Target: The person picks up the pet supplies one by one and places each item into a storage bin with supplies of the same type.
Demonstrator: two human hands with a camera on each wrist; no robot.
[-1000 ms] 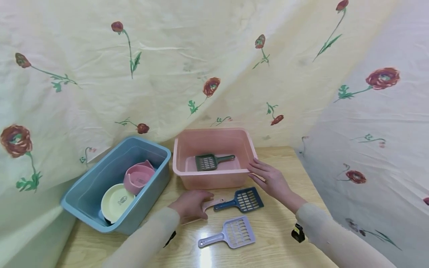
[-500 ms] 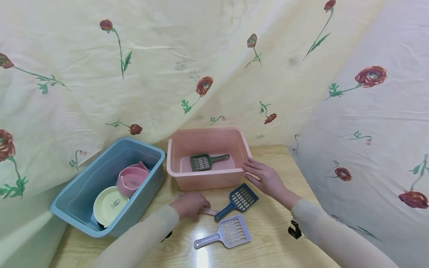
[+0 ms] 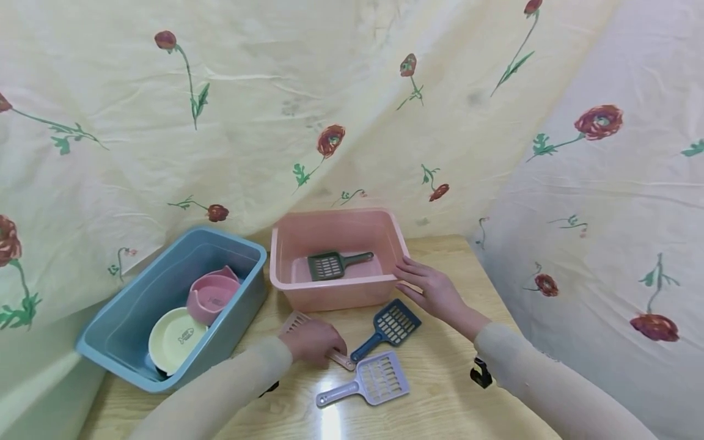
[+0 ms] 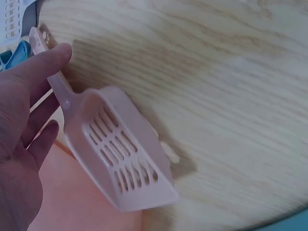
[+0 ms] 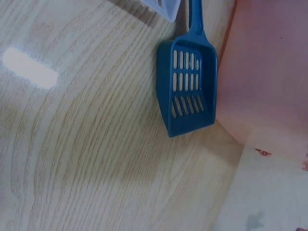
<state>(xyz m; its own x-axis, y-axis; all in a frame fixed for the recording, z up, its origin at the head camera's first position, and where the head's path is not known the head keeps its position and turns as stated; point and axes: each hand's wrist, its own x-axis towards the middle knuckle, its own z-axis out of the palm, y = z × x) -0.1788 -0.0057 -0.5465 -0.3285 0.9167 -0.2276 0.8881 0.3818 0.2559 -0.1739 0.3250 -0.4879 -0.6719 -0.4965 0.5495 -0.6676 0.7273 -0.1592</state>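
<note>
My left hand (image 3: pixel 317 343) pinches the handle of a pink litter scoop (image 4: pixel 118 139), thumb over the handle and fingers behind it. In the head view the scoop's slotted end points toward the back left. Out at the right, my right hand (image 3: pixel 431 289) lays its fairly straight fingers on the front right corner of a pink litter box (image 3: pixel 335 297). That hand does not show in the right wrist view. A dark green litter scoop (image 3: pixel 330 266) lies inside the pink box. On the table in front are a blue litter scoop (image 3: pixel 393 324) and a lavender litter scoop (image 3: pixel 379 379).
A blue litter box (image 3: pixel 242 308) stands at the left, holding a pink bowl (image 3: pixel 211 296) and a cream bowl (image 3: pixel 176 342) with a fish print. Flowered cloth (image 3: pixel 247 122) hangs behind and at the sides of the wooden table (image 3: pixel 440 391).
The pink scoop has swung round in my left hand, its slotted end now toward the back left. The blue scoop has turned, its handle slanting toward the front. My right hand stays at the box.
</note>
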